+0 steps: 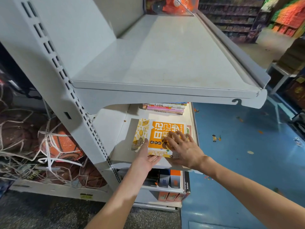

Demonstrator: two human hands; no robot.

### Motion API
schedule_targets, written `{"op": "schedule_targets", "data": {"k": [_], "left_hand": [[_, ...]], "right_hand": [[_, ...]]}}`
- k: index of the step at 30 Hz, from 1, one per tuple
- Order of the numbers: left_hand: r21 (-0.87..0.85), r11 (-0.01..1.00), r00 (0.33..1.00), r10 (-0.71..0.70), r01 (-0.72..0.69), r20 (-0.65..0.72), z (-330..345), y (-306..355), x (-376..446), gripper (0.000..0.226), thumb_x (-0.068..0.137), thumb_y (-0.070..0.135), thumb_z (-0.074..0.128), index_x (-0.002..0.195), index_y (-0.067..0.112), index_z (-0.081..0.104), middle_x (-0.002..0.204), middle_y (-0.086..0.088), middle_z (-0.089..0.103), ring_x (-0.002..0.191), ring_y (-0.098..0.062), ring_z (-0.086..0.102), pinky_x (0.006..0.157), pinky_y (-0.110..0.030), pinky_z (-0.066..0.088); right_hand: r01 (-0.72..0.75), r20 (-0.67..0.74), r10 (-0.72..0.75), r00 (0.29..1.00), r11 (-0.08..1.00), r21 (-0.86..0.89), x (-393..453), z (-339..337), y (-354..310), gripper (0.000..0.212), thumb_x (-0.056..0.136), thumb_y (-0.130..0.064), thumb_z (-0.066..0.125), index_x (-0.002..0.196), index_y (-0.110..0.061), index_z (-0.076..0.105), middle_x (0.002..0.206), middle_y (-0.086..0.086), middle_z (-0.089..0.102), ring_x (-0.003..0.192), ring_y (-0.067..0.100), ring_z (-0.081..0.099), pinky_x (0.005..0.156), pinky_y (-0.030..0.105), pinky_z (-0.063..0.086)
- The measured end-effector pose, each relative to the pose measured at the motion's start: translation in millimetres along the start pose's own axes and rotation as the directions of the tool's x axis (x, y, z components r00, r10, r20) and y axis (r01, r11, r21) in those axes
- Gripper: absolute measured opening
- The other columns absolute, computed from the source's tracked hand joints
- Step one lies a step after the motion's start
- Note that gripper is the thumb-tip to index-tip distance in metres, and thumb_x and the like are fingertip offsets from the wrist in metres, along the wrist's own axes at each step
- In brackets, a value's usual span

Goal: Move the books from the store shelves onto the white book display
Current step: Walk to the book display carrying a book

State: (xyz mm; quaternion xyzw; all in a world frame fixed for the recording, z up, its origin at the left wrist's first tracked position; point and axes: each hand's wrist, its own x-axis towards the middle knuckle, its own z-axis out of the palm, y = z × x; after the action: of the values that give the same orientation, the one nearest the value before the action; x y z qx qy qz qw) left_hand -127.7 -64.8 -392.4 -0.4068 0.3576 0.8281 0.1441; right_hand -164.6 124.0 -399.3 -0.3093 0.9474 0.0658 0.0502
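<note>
An orange and yellow book (159, 129) lies flat on the white lower shelf (115, 134), near its front edge. My left hand (146, 157) holds the book's near edge, thumb on the cover and fingers underneath. My right hand (184, 147) rests flat on the cover with its fingers spread and straight. A stack of several books (165, 107) lies further back on the same shelf, partly hidden under the wide white upper shelf (165, 55), which carries nothing in its near part.
Basketballs in rope nets (56, 146) hang to the left of the slotted shelf upright (79, 103). Boxed goods (170, 179) fill the shelf below. A blue patterned floor (239, 154) spreads to the right, with stocked shelves (231, 17) far behind.
</note>
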Motion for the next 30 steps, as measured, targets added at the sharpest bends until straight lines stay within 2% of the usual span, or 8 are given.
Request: {"op": "schedule_targets", "data": {"k": [7,10,14,18,20,24,27,30], "left_hand": [[-0.039,0.997,0.995,0.062,-0.059,0.077,1,8,2,0.058,0.090,0.044,0.070,0.123,-0.002,0.059,0.123,-0.024,0.065,0.119,-0.035,0.061,0.097,-0.044,0.054],[0.016,0.996,0.991,0.083,-0.085,0.108,6,9,-1,0.073,0.086,0.055,0.069,0.128,-0.003,0.056,0.120,-0.025,0.064,0.114,-0.035,0.064,0.097,-0.047,0.055],[0.122,0.989,0.987,0.067,-0.086,0.149,14,15,-9,0.089,0.078,0.070,0.068,0.139,0.010,0.046,0.139,-0.025,0.050,0.128,-0.039,0.053,0.099,-0.058,0.051],[0.080,0.991,0.994,0.101,-0.104,0.046,20,13,-23,0.043,0.088,0.028,0.075,0.121,0.005,0.057,0.108,-0.019,0.057,0.097,-0.030,0.059,0.101,-0.050,0.051],[0.108,0.984,0.990,0.139,-0.140,0.014,11,8,-28,0.017,0.091,0.014,0.069,0.105,0.007,0.062,0.095,-0.015,0.063,0.085,-0.026,0.060,0.090,-0.045,0.054],[0.192,0.934,0.953,0.298,-0.303,0.052,-23,4,-39,0.024,0.086,0.011,0.072,0.110,0.012,0.069,0.107,-0.011,0.075,0.096,-0.031,0.071,0.096,-0.049,0.054],[0.266,0.890,0.928,0.366,-0.370,0.069,-48,6,-63,0.047,0.076,0.026,0.084,0.120,0.017,0.071,0.117,-0.006,0.075,0.111,-0.029,0.069,0.106,-0.051,0.049],[0.299,0.865,0.914,0.401,-0.402,0.071,-78,6,-83,0.066,0.059,0.043,0.094,0.119,0.028,0.072,0.120,0.007,0.073,0.115,-0.016,0.066,0.111,-0.045,0.042]], "right_hand": [[-0.047,-0.027,0.045,0.999,0.998,-0.046,11,-8,-5,0.089,0.091,-0.023,0.070,0.152,-0.021,0.006,0.157,0.015,0.021,0.145,0.044,0.024,0.119,0.057,0.028],[0.014,-0.093,-0.018,0.996,0.999,-0.048,18,-19,-3,0.077,0.088,-0.017,0.071,0.147,-0.019,0.021,0.140,0.011,0.041,0.121,0.036,0.050,0.096,0.046,0.050],[0.054,-0.070,-0.060,0.996,0.994,-0.094,16,-53,-12,0.054,0.090,-0.028,0.066,0.136,-0.016,0.041,0.125,0.007,0.058,0.095,0.028,0.066,0.069,0.034,0.049],[0.105,-0.069,-0.113,0.991,0.988,-0.115,-4,-65,-36,0.052,0.094,-0.041,0.061,0.136,-0.019,0.041,0.123,0.007,0.062,0.102,0.029,0.065,0.081,0.038,0.052],[0.095,-0.020,-0.093,0.995,0.987,0.130,-14,-64,-35,0.062,0.089,-0.059,0.061,0.139,-0.028,0.041,0.131,0.001,0.059,0.117,0.025,0.058,0.101,0.042,0.045],[-0.050,-0.012,0.087,0.996,0.670,0.741,-37,-59,-12,0.094,0.064,-0.081,0.069,0.141,-0.030,0.049,0.131,-0.009,0.062,0.115,0.010,0.058,0.096,0.027,0.046],[-0.119,0.010,0.247,0.969,0.427,0.896,-37,-43,-11,0.081,0.070,-0.064,0.077,0.137,-0.026,0.050,0.124,-0.012,0.058,0.109,0.004,0.056,0.087,0.021,0.043],[-0.151,0.141,0.176,0.974,0.045,0.987,-28,-33,-34,0.061,0.076,-0.047,0.080,0.128,-0.028,0.054,0.114,-0.010,0.068,0.092,0.001,0.069,0.074,0.016,0.053]]}}
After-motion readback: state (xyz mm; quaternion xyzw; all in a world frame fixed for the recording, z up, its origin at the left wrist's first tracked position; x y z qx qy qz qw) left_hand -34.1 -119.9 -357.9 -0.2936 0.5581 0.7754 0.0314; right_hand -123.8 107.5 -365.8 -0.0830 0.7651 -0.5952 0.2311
